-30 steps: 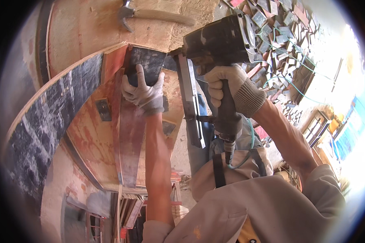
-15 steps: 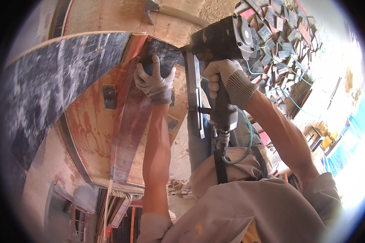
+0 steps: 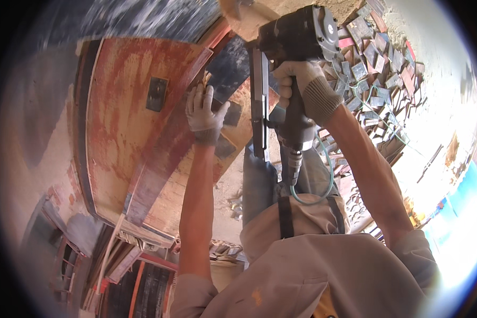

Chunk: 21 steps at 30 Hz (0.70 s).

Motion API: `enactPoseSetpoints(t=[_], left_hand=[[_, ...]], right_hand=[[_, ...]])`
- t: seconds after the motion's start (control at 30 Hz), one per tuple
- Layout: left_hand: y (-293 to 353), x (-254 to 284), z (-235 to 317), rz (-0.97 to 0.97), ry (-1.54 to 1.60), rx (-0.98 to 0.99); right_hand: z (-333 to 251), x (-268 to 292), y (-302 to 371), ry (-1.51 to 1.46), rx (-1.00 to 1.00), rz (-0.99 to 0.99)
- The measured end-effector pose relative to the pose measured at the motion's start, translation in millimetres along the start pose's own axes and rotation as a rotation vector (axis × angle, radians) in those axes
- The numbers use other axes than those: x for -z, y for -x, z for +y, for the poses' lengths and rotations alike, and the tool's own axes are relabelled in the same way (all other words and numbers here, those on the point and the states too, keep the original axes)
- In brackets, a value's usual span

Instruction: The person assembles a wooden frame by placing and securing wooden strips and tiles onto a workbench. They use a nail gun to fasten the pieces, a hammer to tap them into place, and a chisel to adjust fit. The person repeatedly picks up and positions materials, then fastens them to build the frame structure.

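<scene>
My right hand [image 3: 303, 85], in a pale knit glove, wraps round the handle of a black nail gun [image 3: 294, 36]. The gun's long magazine [image 3: 258, 98] hangs down on its left side, and its nose is near a dark panel piece [image 3: 229, 69]. My left hand [image 3: 204, 112], gloved too, has its fingers stretched upward against a reddish wooden board [image 3: 167, 153], just below the dark piece. No held object shows in it; the palm side is hidden. A small pale splinter-like bit [image 3: 205, 79] shows at the fingertips.
A thin green air hose [image 3: 331, 175] loops from the gun past my waist. On the right lies a heap of board offcuts [image 3: 376, 69]. A large stained wooden panel [image 3: 119, 127] with a small dark block [image 3: 156, 94] fills the left. A curved dark sheet [image 3: 127, 18] spans the top.
My left hand has slid off the dark piece to just below it, and its fingers have straightened. The nail gun stays in my right hand. The whole view has shifted and turned.
</scene>
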<state>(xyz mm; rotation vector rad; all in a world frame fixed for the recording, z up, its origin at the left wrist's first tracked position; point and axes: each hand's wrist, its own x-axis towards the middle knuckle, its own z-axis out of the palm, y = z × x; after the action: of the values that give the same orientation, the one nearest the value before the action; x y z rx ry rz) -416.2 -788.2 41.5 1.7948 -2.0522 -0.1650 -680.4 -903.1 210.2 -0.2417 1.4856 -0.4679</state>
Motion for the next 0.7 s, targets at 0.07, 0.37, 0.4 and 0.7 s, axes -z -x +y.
enactPoseSetpoints(t=[0.07, 0.37, 0.4, 0.7], left_hand=[[4, -5, -5, -0.004, 0.0, -0.018], [3, -7, -8, 0.088, 0.115, 0.01], [4, -7, -9, 0.099, 0.119, -0.008], [15, -19, -24, 0.142, 0.239, -0.009]], right_hand=[[1, -7, -7, -0.044, 0.016, 0.012], [8, -10, 4, -0.068, 0.041, -0.114], [13, -10, 9, -0.076, -0.011, -0.099], [56, -44, 23, -0.05, -0.105, -0.136]])
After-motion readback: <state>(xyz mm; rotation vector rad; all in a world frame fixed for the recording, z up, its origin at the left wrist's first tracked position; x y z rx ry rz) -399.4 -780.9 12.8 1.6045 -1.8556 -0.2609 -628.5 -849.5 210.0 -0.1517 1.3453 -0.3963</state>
